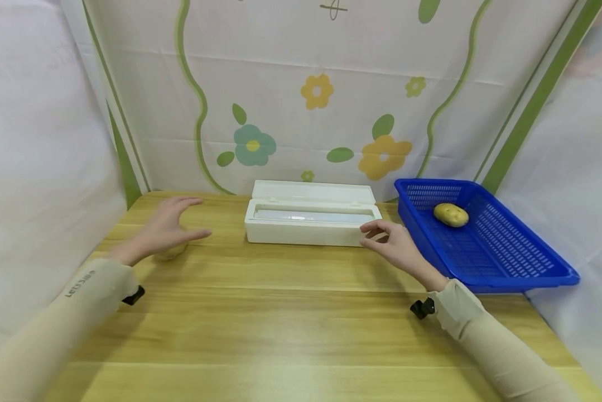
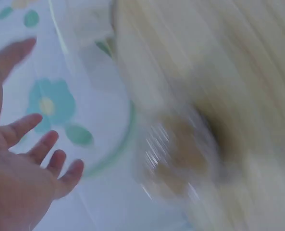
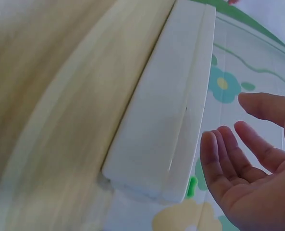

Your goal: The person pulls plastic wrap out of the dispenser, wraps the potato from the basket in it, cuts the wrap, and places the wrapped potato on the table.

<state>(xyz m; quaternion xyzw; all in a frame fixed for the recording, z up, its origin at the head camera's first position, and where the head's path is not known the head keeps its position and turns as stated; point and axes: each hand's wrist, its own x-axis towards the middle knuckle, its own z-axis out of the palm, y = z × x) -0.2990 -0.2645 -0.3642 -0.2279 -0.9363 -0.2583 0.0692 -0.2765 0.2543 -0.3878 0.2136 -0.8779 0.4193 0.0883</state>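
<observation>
A long white cling film box [image 1: 311, 230] stands at the back middle of the table, its lid [image 1: 313, 192] tipped back, with a pale roll [image 1: 316, 216] inside. My right hand [image 1: 393, 245] is by the box's right end, fingers loosely bent and holding nothing. In the right wrist view the fingers [image 3: 219, 161] appear apart from the box. At the left, my left hand [image 1: 165, 226] hovers with thumb and fingers spread, holding nothing. Below it a yellowish-brown lump wrapped in clear film [image 2: 173, 154] lies on the table; the hand hides most of it from the head view, and its kind is blurred.
To the right, a blue plastic basket [image 1: 486, 283] holds one potato [image 1: 451, 215]. Behind the table hangs a white curtain [image 1: 290, 134] printed with flowers, and pale cloth closes off both sides. The wooden tabletop [image 1: 280, 318] stretches in front of the box.
</observation>
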